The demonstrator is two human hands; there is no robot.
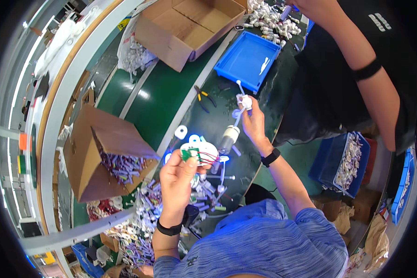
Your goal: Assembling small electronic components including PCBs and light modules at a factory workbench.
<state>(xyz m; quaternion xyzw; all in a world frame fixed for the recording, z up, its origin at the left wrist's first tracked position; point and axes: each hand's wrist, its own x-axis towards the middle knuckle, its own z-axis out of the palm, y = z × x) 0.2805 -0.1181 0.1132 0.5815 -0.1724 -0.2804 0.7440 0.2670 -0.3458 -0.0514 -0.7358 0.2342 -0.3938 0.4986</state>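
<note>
The left hand [176, 180] grips a white, rounded plastic piece [209, 149] with a green circuit board [190, 154] and thin red wires [207, 158] at it, above the dark green tabletop [197, 121]. The right hand [254, 123] pinches a small white plastic fitting [246, 102]; whether the grey, cream-banded cylinder [229, 139] below joins it, I cannot tell. Yellow-and-black-handled pliers [204, 97] lie near a blue plastic tray [243, 56]. The blue shirt's dark marking [192, 262] is too small to read.
</note>
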